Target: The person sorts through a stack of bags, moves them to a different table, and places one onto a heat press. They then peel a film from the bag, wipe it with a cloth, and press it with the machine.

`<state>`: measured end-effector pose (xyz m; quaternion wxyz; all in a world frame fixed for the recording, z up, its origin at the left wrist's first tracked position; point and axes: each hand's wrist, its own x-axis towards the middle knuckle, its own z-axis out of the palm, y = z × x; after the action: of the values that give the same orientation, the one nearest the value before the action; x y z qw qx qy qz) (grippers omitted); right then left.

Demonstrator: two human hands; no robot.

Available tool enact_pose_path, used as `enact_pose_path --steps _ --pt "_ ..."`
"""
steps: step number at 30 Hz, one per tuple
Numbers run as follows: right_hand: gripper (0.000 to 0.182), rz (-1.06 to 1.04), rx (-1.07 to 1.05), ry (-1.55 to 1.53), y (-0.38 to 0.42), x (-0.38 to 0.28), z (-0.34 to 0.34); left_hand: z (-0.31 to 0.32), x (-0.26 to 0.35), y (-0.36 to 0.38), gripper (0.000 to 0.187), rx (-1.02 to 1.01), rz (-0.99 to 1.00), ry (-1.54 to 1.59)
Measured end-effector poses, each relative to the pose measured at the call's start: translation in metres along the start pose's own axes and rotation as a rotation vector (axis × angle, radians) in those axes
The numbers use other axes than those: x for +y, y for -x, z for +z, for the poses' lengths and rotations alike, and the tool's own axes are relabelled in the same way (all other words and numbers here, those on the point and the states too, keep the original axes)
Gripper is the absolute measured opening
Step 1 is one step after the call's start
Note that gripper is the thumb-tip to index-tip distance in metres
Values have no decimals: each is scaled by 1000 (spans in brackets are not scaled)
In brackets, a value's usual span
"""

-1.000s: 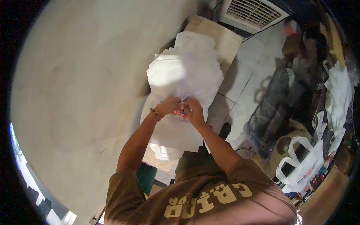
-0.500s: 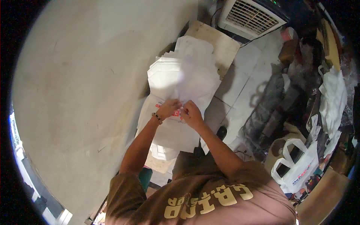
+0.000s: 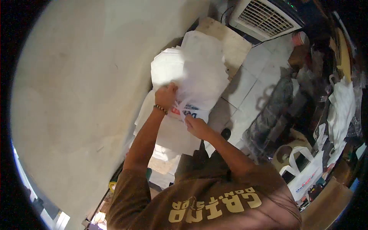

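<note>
A stack of white sheets or bags (image 3: 203, 57) lies spread on a wooden board in front of me. My left hand (image 3: 166, 96), with a beaded bracelet at the wrist, has its fingers closed at the stack's left part; what it pinches is too small to make out. Lower and to the right, my right hand (image 3: 196, 126) is closed on a thin white strip (image 3: 181, 111). The strip runs up from it toward my left hand. Beneath lies a white piece with red and dark blue print (image 3: 191, 111).
A pale wall (image 3: 84, 84) rises on the left. A vented unit (image 3: 264, 19) stands at the top right. Dark wrapped bundles (image 3: 272, 107), a printed white bag with handles (image 3: 306, 176) and a cardboard piece (image 3: 329, 199) lie on the right.
My hands have moved apart: the left one up and to the left, the right one slightly down. A white strip now stretches between them, and more blue print shows.
</note>
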<state>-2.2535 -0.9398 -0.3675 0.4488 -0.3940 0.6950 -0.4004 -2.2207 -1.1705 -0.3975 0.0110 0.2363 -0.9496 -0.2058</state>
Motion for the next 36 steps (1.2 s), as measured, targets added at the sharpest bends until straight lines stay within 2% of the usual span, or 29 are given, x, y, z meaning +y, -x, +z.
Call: enact_pose_path --steps 1,2,5,6,7,8,10,11,12,13,14,15,16,17,18,19,20,22,23,25,26,27,28,29,31,34,35,36 --pt "26 0 -9 8 1 10 3 6 -3 1 23 39 25 -40" --pt "26 62 69 108 -6 21 6 5 0 -3 23 49 16 -41" --pt "27 170 199 259 -12 13 -9 -16 17 5 27 27 -88 43" --pt "26 205 259 330 -18 6 -20 -28 21 10 28 -17 8 17" --pt "32 306 142 361 -26 -1 -26 -39 26 13 29 -60 106 -3" --pt "32 304 141 365 -24 -2 -24 -45 22 17 29 -56 105 -2" --pt "28 -30 276 455 -18 -2 -22 -60 3 26 41 51 349 -199" --pt "28 -31 279 466 -21 1 -24 -74 1 25 38 49 162 -95" --pt "23 -185 365 399 -26 2 -24 -90 1 22 38 55 162 -91" --pt "18 -344 448 326 -32 4 -22 -105 0 19 32 -65 12 166" --pt "18 -347 446 326 -41 -1 -18 -112 0 20 26 -187 -139 422" --pt "15 -321 518 45 -51 -9 -11 -107 4 25 15 -284 -273 633" --pt "21 -293 581 -237 -59 -17 -7 -94 9 30 15 -279 -279 631" --pt "21 -299 574 -240 -61 -23 -5 -73 12 37 19 -77 -237 872" --pt "23 -133 502 -439 -61 -29 -2 -55 16 38 24 132 -185 1105" --pt "25 39 425 -631 -62 -32 0 -41 24 32 21 243 -376 1203" --pt "25 42 426 -629 -62 -32 1 -28 16 32 21 241 -378 1205" --pt "33 236 369 -798 -59 -28 1 0 4 31 31 75 -611 2248" --pt "33 246 363 -791 -55 -28 -2 -40 37 11 40 399 -1019 1889" --pt "31 164 311 -400 -46 -30 -10 -4 5 12 35 468 -1019 1788" --pt "31 157 303 -398 -44 -23 -11 9 -9 9 31 530 -992 1688" --pt "32 -27 381 -212 -37 -12 -8 9 -13 6 26 561 -1003 1674" --pt "33 -203 446 -27 -27 -2 -3 9 -14 4 26 568 -1018 1672" --pt "33 -189 432 -34 -14 -2 1 13 -20 7 26 524 -1053 1637" --pt "31 155 273 -330 -14 0 -9 14 -26 -4 25 512 -1053 1621" --pt "31 116 297 -446 -28 -5 -13 54 -57 11 13 394 -634 788" --pt "31 85 279 -433 -38 -8 -23 -23 -13 4 27 133 -780 760" --pt "30 -45 296 -177 -46 -12 -36 -37 -13 11 27 171 -782 761"
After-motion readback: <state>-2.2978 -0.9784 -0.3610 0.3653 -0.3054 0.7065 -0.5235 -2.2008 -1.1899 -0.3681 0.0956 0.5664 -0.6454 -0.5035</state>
